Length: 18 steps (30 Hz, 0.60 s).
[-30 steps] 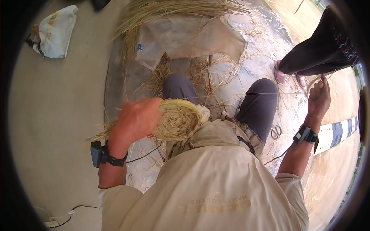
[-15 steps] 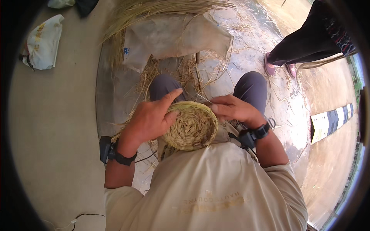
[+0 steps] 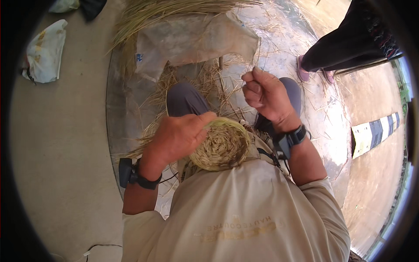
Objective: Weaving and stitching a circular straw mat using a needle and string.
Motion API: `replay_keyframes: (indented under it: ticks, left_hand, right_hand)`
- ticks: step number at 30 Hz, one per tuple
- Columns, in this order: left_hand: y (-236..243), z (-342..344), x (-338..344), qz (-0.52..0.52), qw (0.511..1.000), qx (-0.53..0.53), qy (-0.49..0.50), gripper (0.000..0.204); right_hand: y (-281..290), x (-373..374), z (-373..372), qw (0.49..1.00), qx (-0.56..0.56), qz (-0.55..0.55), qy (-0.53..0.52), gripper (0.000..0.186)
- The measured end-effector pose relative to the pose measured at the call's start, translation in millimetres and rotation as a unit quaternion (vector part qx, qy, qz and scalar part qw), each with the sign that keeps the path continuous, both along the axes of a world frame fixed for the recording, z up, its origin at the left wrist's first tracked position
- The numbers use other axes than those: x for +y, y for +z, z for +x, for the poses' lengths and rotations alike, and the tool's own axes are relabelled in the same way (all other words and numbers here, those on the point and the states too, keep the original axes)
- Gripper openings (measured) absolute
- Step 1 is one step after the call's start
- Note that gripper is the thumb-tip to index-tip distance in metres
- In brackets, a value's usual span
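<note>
In my lap rests a small round woven straw basket [image 3: 220,146], pale with a greener rim. My left hand [image 3: 182,135] is closed on the rim at its upper left. My right hand [image 3: 265,94] is raised up and right of the basket, finger and thumb pinched on a thin strand [image 3: 257,63] that is hard to make out. Beyond my knees, loose straw [image 3: 224,87] lies strewn over the ground sheet. A long bundle of dry grass [image 3: 166,11] lies above a crumpled translucent plastic sheet [image 3: 196,39].
A person's dark-clad legs [image 3: 331,48] and pink shoes stand at upper right. A black-and-white striped barrier [image 3: 375,133] lies on the right. A white bag [image 3: 46,50] and another dark bag [image 3: 91,8] are on the floor at upper left, and a cable [image 3: 102,246] runs at lower left.
My right hand came from far right to the basket's rim, then lifted up and away from it with the strand. My left hand and the basket shifted slightly to the right.
</note>
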<state>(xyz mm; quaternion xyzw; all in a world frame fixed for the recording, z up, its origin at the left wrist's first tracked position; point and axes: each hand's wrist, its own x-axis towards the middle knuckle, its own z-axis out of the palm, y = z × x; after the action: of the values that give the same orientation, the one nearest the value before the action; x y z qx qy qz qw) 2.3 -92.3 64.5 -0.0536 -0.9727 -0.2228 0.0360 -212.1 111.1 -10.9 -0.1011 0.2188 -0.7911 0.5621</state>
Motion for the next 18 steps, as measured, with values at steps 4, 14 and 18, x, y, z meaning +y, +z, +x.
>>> replay_keyframes:
  ticks: [4,14,18]
  left_hand:
    - [-1,4,-5,-0.005,1.0,0.012,-0.011,0.036]
    - [-24,24,-8,0.057,0.998,0.006,0.039,0.028]
    - [-23,17,0,0.053,0.997,0.031,0.036,0.028]
  right_hand:
    - [16,9,19,0.893,0.411,0.182,0.014,0.034]
    - [34,25,53,0.738,0.621,0.262,0.023,0.032]
    - [29,33,32,0.872,0.373,0.31,-0.071,0.031]
